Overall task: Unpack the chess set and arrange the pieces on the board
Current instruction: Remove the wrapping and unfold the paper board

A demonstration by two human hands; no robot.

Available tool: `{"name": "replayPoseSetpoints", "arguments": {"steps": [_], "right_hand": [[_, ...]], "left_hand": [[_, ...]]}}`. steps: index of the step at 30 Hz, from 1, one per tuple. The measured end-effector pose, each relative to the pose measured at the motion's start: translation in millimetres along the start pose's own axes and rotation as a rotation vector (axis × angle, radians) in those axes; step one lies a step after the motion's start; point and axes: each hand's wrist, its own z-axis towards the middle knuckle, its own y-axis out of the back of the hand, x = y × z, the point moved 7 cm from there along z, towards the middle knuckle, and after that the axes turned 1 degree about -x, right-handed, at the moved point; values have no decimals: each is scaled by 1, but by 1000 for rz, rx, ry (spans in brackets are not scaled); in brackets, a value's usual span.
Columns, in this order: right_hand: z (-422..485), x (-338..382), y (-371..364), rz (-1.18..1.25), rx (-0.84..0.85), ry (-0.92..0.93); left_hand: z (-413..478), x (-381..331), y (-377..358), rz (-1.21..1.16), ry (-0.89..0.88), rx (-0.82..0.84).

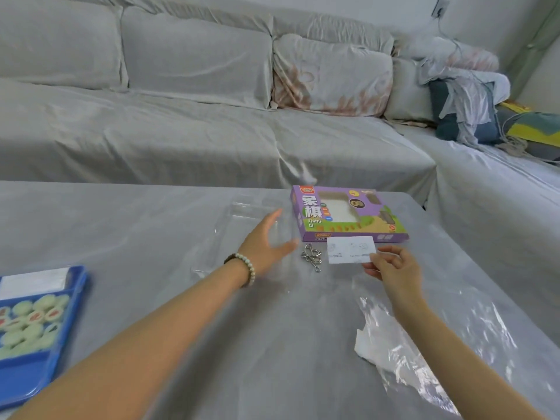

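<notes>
Chess box (345,213) behind card (350,249); pieces' tray (39,338) far left.

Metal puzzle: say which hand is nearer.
Left. The left hand, open, is just left of the metal puzzle; the right hand is farther to its right, pinching a white card.

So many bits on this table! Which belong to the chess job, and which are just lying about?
Belongs to the job: purple chess box; blue tray of pale green pieces; clear plastic insert; white card, pinched by the right hand, probably.

Just lying about: metal wire puzzle; crumpled plastic wrap; sofa cushion; heap of clothes.
</notes>
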Motion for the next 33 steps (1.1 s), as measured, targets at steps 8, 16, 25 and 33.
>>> {"name": "replayPoseSetpoints", "arguments": {"steps": [8,16,25,33], "right_hand": [[64,-33,-4,-250,-8,-150],[68,-20,-17,-725,92,143],[-13,-1,-49,-566,274,388],[-132,-10,-107,-602,549,472]], "left_hand": [[-24,19,-20,727,-214,218],[2,11,-55,785,-126,203],[-29,8,-35,905,-230,126],[-125,52,69,1040,-37,69]]}}
